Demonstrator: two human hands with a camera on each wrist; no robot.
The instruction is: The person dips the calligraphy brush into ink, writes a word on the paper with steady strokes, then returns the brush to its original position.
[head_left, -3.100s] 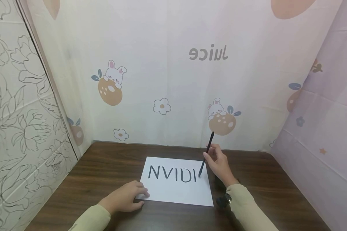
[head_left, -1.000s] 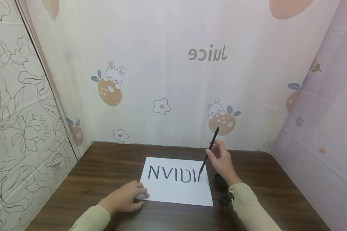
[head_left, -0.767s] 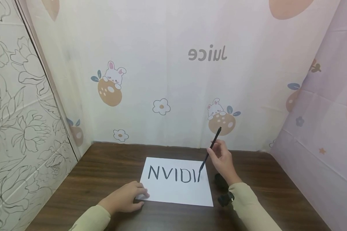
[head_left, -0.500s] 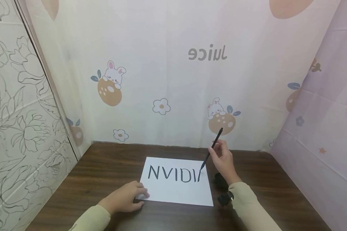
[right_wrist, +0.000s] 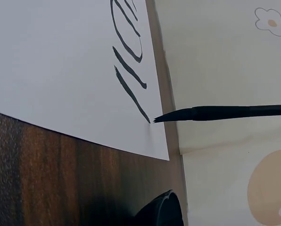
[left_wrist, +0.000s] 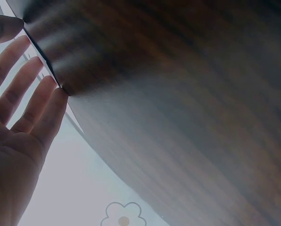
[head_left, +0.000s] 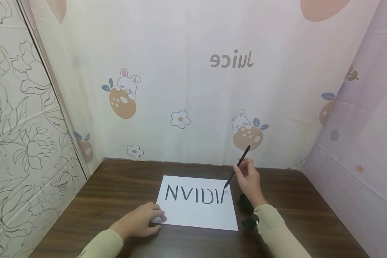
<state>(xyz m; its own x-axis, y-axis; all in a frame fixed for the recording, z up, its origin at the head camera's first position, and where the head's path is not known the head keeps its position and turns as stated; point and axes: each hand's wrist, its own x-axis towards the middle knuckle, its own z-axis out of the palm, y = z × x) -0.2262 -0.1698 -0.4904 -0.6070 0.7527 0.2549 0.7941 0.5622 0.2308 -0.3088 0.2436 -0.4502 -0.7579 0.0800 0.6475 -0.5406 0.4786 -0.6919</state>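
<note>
A white sheet of paper [head_left: 193,215] lies on the dark wooden table, with black letters "NVIDI" and a slanted stroke [head_left: 222,196] after them. My right hand [head_left: 249,179] pinches a slim black calligraphy brush [head_left: 240,163], tilted up to the right. In the right wrist view the dark bristle tip of the brush [right_wrist: 176,115] is beside the top end of the last stroke; whether it touches the paper I cannot tell. My left hand [head_left: 142,219] rests at the paper's lower left corner, fingers relaxed; the left wrist view shows its fingertips [left_wrist: 60,96] along the paper edge.
A black round-rimmed container [right_wrist: 161,209] stands right of the paper, partly behind my right wrist. A black device [head_left: 249,223] sits on that wrist. Printed curtains [head_left: 180,79] enclose the table's back and sides.
Over these frames a slanted stroke has appeared right of the "I". The brush tip has moved up along it, and my right hand has shifted slightly right. My left hand stays put.
</note>
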